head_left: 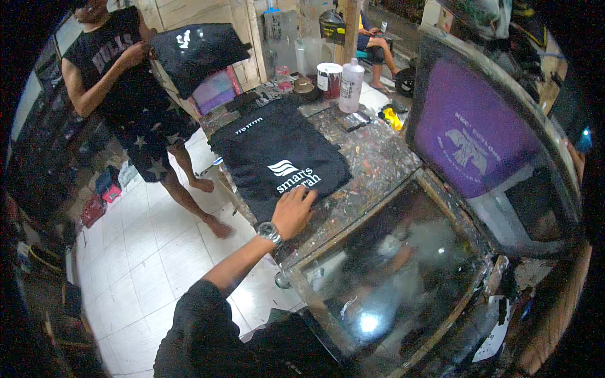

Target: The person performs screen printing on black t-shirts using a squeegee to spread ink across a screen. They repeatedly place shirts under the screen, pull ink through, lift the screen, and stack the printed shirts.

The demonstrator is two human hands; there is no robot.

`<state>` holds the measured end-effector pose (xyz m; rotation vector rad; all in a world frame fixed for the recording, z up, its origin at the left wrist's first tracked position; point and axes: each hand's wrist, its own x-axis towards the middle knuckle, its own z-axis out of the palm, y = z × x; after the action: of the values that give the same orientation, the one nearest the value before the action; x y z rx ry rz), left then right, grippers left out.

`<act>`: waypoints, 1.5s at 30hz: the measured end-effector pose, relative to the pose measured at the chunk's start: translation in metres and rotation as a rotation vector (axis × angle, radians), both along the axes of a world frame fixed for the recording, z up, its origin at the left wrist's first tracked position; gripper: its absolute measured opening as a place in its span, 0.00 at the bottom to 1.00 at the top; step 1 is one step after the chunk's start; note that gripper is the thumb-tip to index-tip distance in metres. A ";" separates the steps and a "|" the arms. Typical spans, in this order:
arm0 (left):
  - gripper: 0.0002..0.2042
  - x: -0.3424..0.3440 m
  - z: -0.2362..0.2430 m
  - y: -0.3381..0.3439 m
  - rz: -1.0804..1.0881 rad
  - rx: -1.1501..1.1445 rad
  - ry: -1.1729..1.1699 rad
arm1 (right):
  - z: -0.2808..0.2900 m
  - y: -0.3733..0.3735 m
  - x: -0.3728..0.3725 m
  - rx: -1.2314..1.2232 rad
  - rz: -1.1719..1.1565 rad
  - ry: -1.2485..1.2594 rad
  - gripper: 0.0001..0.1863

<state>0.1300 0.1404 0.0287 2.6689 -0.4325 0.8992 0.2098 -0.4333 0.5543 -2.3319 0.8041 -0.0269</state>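
A black fabric piece, bag-like in shape, lies flat on the worktable with a white wave-shaped emblem and lettering on it. My left hand, a metal watch at its wrist, rests on the near edge of this fabric, fingers stretched over the print. On the right, a screen printing frame with purple mesh stands tilted up. My right hand is at its far right edge, dim and partly cut off, its fingers seemingly closed round the frame.
A framed glass panel lies in front of me, reflecting a lamp. On the paint-spattered table stand a clear bottle, a paint tub and a yellow item. At the left, a person holds up a printed black fabric piece; another sits behind.
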 end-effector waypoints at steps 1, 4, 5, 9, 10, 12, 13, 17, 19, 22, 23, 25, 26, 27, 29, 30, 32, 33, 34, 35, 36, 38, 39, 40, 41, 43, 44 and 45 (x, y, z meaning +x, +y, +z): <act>0.08 0.009 -0.006 0.014 -0.010 0.099 0.013 | -0.045 -0.002 -0.012 -0.340 0.235 -0.221 0.41; 0.09 0.017 -0.015 0.040 -0.042 0.235 0.158 | -0.095 -0.002 -0.013 -0.450 0.337 -0.334 0.42; 0.09 0.013 -0.004 0.038 -0.049 0.154 0.243 | -0.103 -0.001 -0.018 -0.446 0.341 -0.356 0.43; 0.12 -0.009 0.059 -0.053 -0.569 -0.229 0.518 | -0.098 0.014 -0.085 -0.519 0.254 -0.356 0.44; 0.13 -0.020 0.073 -0.080 -0.752 -0.259 0.632 | -0.097 0.019 -0.097 -0.530 0.237 -0.344 0.45; 0.14 -0.052 0.073 -0.127 -0.903 -0.273 0.649 | -0.099 0.028 -0.120 -0.543 0.212 -0.314 0.45; 0.17 -0.069 0.066 -0.142 -0.885 -0.184 0.537 | -0.093 0.046 -0.127 -0.562 0.211 -0.298 0.46; 0.37 -0.150 -0.025 -0.199 -0.721 0.315 0.545 | -0.097 0.035 -0.071 -0.555 0.252 -0.216 0.48; 0.37 -0.154 -0.028 -0.229 -0.722 0.361 0.505 | -0.109 0.023 -0.056 -0.677 0.442 -0.312 0.45; 0.38 -0.133 -0.024 -0.251 -0.634 0.389 0.442 | -0.111 0.057 -0.085 -0.533 0.573 -0.392 0.36; 0.38 -0.123 -0.021 -0.260 -0.630 0.378 0.408 | -0.110 0.055 -0.087 -0.565 0.572 -0.416 0.36; 0.34 -0.122 0.004 -0.279 -0.680 0.265 0.485 | -0.111 0.053 -0.088 -0.625 0.569 -0.466 0.36; 0.32 -0.139 0.027 -0.297 -0.725 0.160 0.596 | -0.111 0.055 -0.083 -0.645 0.572 -0.463 0.36; 0.32 -0.175 0.025 -0.314 -0.920 0.040 0.639 | -0.110 0.060 -0.073 -0.662 0.585 -0.463 0.36; 0.31 -0.247 0.019 -0.348 -1.326 -0.187 0.802 | -0.109 0.068 -0.055 -0.668 0.600 -0.469 0.37; 0.34 -0.268 0.016 -0.365 -1.630 -0.025 0.327 | -0.108 0.064 -0.051 -0.668 0.589 -0.470 0.37; 0.37 -0.267 0.016 -0.372 -1.624 -0.054 0.495 | -0.107 0.050 -0.057 -0.683 0.584 -0.469 0.37; 0.37 -0.267 0.012 -0.368 -1.534 -0.144 0.711 | -0.112 0.048 -0.062 -0.685 0.610 -0.469 0.36; 0.37 -0.265 0.010 -0.363 -1.419 -0.252 0.908 | -0.113 0.050 -0.070 -0.687 0.631 -0.476 0.36; 0.35 -0.252 0.002 -0.334 -1.185 -0.421 1.208 | -0.111 0.054 -0.075 -0.659 0.605 -0.427 0.35; 0.34 -0.234 -0.010 -0.301 -0.942 -0.566 1.481 | -0.108 0.048 -0.071 -0.684 0.621 -0.432 0.34; 0.33 -0.177 -0.034 -0.211 -0.932 -0.027 0.500 | -0.106 0.045 -0.066 -0.664 0.650 -0.447 0.33; 0.34 -0.161 -0.014 -0.187 -0.719 0.118 0.425 | -0.107 0.052 -0.078 -0.633 0.655 -0.445 0.33; 0.35 -0.157 0.003 -0.175 -0.512 0.254 0.358 | -0.108 0.056 -0.094 -0.610 0.649 -0.435 0.32; 0.35 -0.158 -0.001 -0.172 -0.483 0.313 0.387 | -0.104 0.057 -0.093 -0.623 0.643 -0.407 0.32; 0.37 -0.155 -0.011 -0.168 -0.421 0.424 0.445 | -0.100 0.057 -0.081 -0.651 0.639 -0.345 0.31; 0.37 -0.154 -0.013 -0.166 -0.426 0.408 0.488 | -0.100 0.055 -0.077 -0.663 0.645 -0.367 0.31; 0.38 -0.155 -0.016 -0.165 -0.432 0.386 0.542 | -0.105 0.055 -0.072 -0.672 0.657 -0.378 0.31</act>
<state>-0.0246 -0.0248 0.0123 2.8149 -1.0670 -0.0472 0.1380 -0.3781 0.4489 -2.9682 -0.2266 -0.4998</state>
